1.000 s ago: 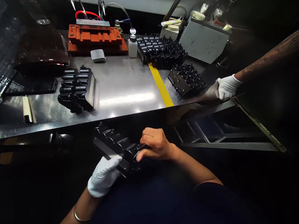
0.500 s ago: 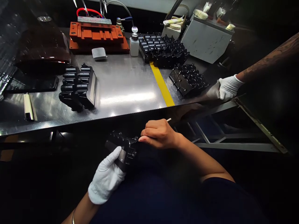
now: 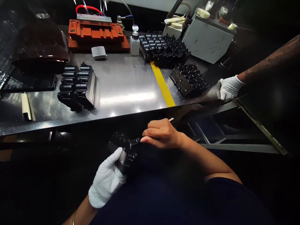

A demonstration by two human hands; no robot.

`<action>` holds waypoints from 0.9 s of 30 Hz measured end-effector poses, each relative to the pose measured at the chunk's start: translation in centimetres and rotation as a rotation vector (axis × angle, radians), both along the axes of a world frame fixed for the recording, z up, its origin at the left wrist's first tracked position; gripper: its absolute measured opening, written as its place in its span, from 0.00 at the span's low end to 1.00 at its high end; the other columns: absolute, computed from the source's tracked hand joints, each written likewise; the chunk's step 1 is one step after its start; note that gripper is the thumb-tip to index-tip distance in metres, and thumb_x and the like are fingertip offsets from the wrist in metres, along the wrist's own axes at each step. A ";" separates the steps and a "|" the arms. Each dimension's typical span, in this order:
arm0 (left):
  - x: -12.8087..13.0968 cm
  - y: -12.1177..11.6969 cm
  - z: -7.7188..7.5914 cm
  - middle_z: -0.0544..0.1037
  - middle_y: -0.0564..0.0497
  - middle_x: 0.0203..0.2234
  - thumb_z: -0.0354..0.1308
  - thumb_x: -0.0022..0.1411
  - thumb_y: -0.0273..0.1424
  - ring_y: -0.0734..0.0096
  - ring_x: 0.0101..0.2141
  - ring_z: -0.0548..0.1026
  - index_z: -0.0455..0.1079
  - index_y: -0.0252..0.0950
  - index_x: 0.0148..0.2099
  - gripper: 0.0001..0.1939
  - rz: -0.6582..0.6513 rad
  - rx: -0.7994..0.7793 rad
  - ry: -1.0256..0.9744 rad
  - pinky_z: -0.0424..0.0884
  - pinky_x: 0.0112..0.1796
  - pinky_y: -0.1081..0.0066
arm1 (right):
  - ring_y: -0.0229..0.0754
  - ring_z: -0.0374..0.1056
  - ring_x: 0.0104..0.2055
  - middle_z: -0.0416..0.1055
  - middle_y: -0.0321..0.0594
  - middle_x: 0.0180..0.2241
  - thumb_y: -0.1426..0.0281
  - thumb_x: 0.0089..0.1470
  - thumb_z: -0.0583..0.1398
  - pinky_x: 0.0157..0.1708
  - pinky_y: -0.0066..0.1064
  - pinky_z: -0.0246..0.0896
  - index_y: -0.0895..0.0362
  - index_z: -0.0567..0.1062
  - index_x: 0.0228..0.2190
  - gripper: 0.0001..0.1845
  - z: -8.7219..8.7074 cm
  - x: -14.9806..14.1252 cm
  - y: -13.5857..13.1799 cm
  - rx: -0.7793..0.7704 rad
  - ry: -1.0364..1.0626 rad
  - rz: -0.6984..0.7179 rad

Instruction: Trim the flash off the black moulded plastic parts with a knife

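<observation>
In front of my body, below the bench edge, my left hand (image 3: 106, 178) in a white glove is closed around a black moulded part (image 3: 128, 153). My thumb presses on a grey flat face of the part. Its small ring-ended lugs point to the right. My bare right hand (image 3: 160, 135) pinches a slim tool with a pale handle (image 3: 171, 119), whose end sticks out above the knuckles. The tool's thin tip reaches left to an upper lug of the part; whether it touches is too fine to tell.
On the metal bench (image 3: 117, 84) stand black parts at left (image 3: 87, 86) and a larger group (image 3: 164, 47) behind a yellow strip (image 3: 162, 84). An orange fixture (image 3: 96, 34), a white pump bottle (image 3: 134, 46) and a grey box (image 3: 207, 39) stand behind. A co-worker's gloved hand (image 3: 229, 87) rests at right.
My right hand has shifted slightly right with the tool. The black part has turned very slightly in my left hand. The co-worker's hand stays where it was.
</observation>
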State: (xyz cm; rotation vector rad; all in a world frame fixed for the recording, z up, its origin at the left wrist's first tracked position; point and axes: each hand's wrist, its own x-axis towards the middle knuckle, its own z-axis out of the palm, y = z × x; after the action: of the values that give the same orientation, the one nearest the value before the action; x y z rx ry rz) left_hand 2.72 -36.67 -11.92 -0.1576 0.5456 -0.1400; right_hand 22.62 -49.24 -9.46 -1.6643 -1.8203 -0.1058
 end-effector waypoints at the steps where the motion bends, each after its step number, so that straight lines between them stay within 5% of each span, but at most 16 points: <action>1: 0.0 0.0 0.0 0.83 0.48 0.37 0.36 0.72 0.26 0.76 0.41 0.80 0.78 0.34 0.43 0.26 0.003 0.001 0.009 0.73 0.45 0.79 | 0.32 0.56 0.20 0.61 0.34 0.17 0.63 0.62 0.55 0.21 0.27 0.45 0.59 0.74 0.22 0.20 -0.1 -0.1 0.0 -0.009 -0.021 -0.016; 8: -0.2 -0.2 -0.3 0.83 0.50 0.38 0.39 0.71 0.25 0.75 0.40 0.81 0.78 0.37 0.43 0.23 -0.032 0.042 0.083 0.74 0.45 0.77 | 0.31 0.55 0.19 0.60 0.33 0.16 0.62 0.62 0.55 0.20 0.27 0.45 0.59 0.72 0.20 0.22 0.1 0.6 -0.3 -0.205 0.160 0.149; 14: 0.2 -1.1 -0.2 0.84 0.47 0.35 0.47 0.68 0.24 0.70 0.39 0.81 0.79 0.34 0.40 0.17 -0.162 0.059 -0.039 0.74 0.45 0.77 | 0.30 0.59 0.20 0.66 0.34 0.18 0.61 0.60 0.57 0.21 0.23 0.51 0.60 0.75 0.21 0.21 0.7 2.1 -1.0 -0.637 0.594 0.456; 17: 0.3 -0.7 -0.3 0.84 0.48 0.37 0.42 0.70 0.25 0.73 0.41 0.80 0.78 0.33 0.41 0.21 -0.093 0.008 -0.092 0.73 0.46 0.79 | 0.30 0.60 0.19 0.67 0.35 0.17 0.58 0.58 0.59 0.20 0.22 0.53 0.61 0.78 0.22 0.22 0.5 2.2 -1.2 -0.774 0.762 0.591; 19: 0.3 0.0 -0.4 0.83 0.49 0.38 0.34 0.72 0.25 0.78 0.41 0.80 0.78 0.34 0.42 0.27 0.026 -0.023 -0.121 0.73 0.44 0.81 | 0.31 0.61 0.20 0.67 0.36 0.18 0.55 0.58 0.57 0.21 0.23 0.54 0.62 0.80 0.25 0.25 -0.1 1.5 -1.1 -0.668 0.861 0.409; 23: 0.1 0.8 -0.8 0.83 0.48 0.38 0.25 0.72 0.25 0.80 0.39 0.81 0.77 0.34 0.42 0.34 0.138 0.010 -0.188 0.73 0.44 0.80 | 0.33 0.61 0.25 0.66 0.36 0.21 0.54 0.60 0.54 0.25 0.26 0.57 0.61 0.81 0.33 0.25 -2.1 -1.4 -0.1 -0.202 0.951 -0.182; 27: 0.1 0.7 -1.1 0.83 0.51 0.37 0.23 0.71 0.21 0.80 0.40 0.80 0.78 0.36 0.41 0.37 0.176 0.094 -0.223 0.73 0.46 0.77 | 0.36 0.65 0.31 0.71 0.39 0.27 0.54 0.58 0.58 0.32 0.30 0.63 0.57 0.81 0.34 0.20 -3.6 -4.5 1.0 -0.027 1.092 -0.297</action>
State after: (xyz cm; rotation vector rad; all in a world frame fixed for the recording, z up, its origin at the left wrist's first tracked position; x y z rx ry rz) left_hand 2.80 -36.00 -13.06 -0.0962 0.3133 0.0396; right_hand 18.11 -48.23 -13.03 -1.5151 -0.7524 0.5914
